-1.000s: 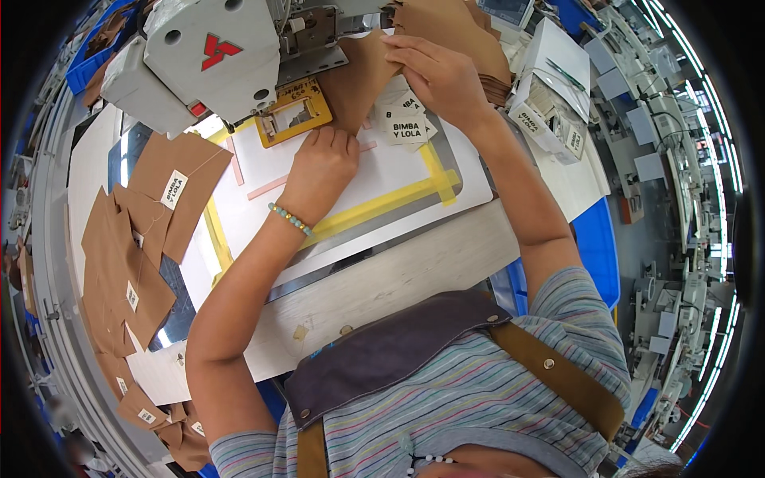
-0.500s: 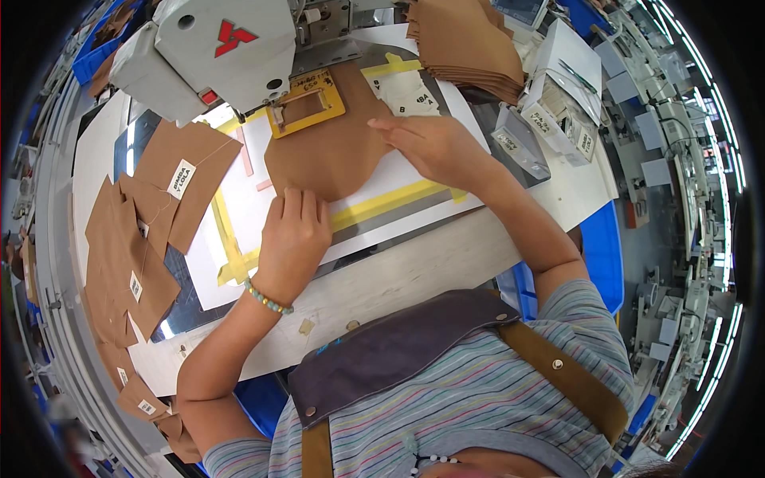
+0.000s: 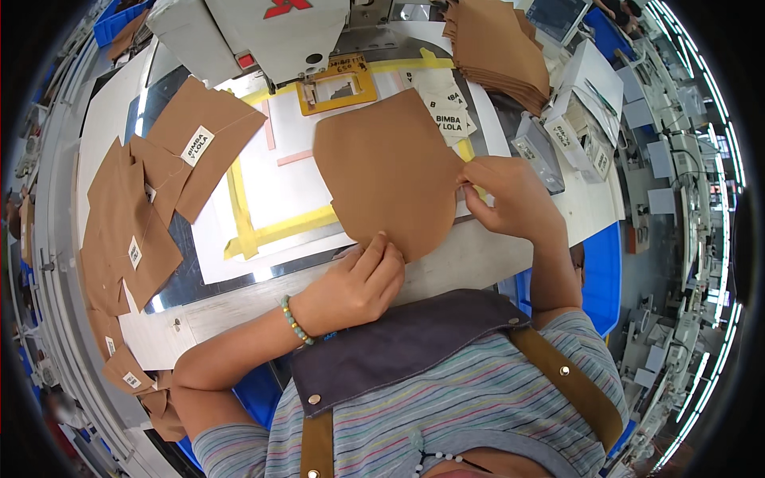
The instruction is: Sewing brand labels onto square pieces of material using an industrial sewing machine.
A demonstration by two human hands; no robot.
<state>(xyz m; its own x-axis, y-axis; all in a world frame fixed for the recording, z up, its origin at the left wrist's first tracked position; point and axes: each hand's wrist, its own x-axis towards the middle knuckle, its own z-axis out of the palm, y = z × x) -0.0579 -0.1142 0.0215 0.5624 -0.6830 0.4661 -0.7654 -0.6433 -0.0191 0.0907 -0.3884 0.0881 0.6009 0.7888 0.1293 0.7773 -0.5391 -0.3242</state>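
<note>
A brown panel (image 3: 386, 167) with a rounded lower edge is held slightly tilted in front of the sewing machine (image 3: 231, 36). My left hand (image 3: 355, 287) pinches its near edge between thumb and fingers. At its right edge, my right hand (image 3: 514, 195) grips the panel with thumb and fingertips. Just beyond the panel is a yellow clamp frame (image 3: 344, 103) below the machine head, with no panel under it. Underneath lies a white sheet (image 3: 295, 191) edged with yellow tape (image 3: 283, 225). Loose white labels (image 3: 448, 119) lie beside the panel's upper right edge.
Brown panels with sewn labels (image 3: 219, 111) overlap on the left, thread trailing across them. A thick stack of brown panels (image 3: 498, 52) sits at the back right. Near it stand a clear plastic bin (image 3: 540, 159) and a white box (image 3: 594, 68). A blue bin (image 3: 603, 279) is below the table's right edge.
The panel has come out from under the yellow frame, toward me and to the right. Both hands moved nearer and right with it; my right hand now pinches its edge.
</note>
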